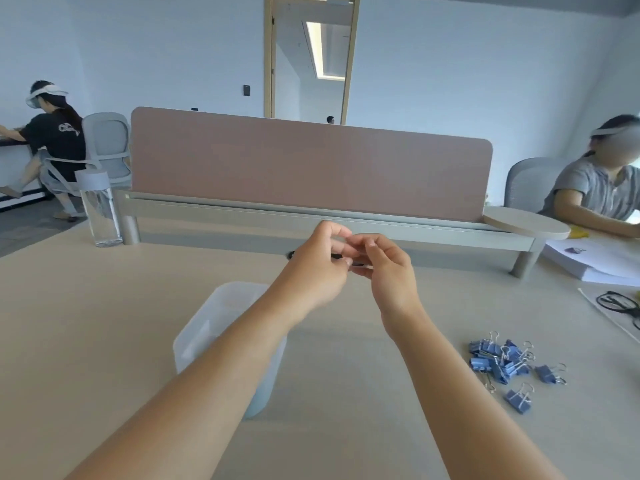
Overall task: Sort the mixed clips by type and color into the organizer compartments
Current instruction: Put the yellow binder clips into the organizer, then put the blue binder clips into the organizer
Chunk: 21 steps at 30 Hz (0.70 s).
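Note:
My left hand (320,263) and my right hand (389,270) are raised together above the table's far middle, fingers curled and meeting. Between the fingertips sits a small dark thing with a pale edge (358,265); most of it is hidden and I cannot tell what it is. A translucent plastic organizer box (207,327) stands on the table under my left forearm, its inside largely covered. A heap of several blue binder clips (502,362) with silver handles lies on the table to the right, apart from both hands.
A pink desk divider (311,161) on a grey rail closes the far edge. A clear water bottle (100,209) stands at far left. Black glasses (620,303) and a paper stack (595,261) lie far right. Two seated persons work at either side.

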### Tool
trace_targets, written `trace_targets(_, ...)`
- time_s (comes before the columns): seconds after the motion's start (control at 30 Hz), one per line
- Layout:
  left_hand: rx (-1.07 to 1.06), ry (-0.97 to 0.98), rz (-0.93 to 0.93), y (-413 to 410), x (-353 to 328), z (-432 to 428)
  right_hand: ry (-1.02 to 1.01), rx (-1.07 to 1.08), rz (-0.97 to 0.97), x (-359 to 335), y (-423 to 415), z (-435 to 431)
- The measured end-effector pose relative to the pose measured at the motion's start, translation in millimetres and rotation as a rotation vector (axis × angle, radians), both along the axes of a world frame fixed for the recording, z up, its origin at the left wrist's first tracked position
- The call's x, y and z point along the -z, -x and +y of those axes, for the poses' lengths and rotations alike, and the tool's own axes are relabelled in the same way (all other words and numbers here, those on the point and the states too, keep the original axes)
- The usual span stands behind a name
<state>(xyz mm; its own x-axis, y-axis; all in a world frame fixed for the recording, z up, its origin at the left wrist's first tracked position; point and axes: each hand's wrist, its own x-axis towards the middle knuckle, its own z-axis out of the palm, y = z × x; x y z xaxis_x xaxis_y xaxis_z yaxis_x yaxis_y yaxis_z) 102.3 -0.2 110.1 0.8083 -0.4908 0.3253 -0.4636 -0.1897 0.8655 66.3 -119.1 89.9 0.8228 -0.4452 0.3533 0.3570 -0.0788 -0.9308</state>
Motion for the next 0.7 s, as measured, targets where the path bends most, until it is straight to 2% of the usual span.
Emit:
trace_targets(0.13,0.098,-0.006,0.012,32.2,3.7,-63.1,0.169,0.114,0.036,2.6,45.3,-57.1)
trace_targets(0.27,0.201,-0.102,0.06,54.6,26.7,-115.6,0.458,0.261,0.17,23.5,93.5,-118.6)
trace_targets(0.43,0.323,-0.439,0.083,71.6,58.2,-152.6,0.825,0.334,0.365,55.0,161.0,-179.4)
trace_targets(0.57,0.387,-0.719,0.035,78.3,70.3,-161.6,0.893,0.251,0.623,74.4,188.5,-210.6)
trace_targets(0.7,0.385,-0.817,0.029,75.7,73.6,-172.1,0.908,0.178,0.725,86.9,181.8,-223.7)
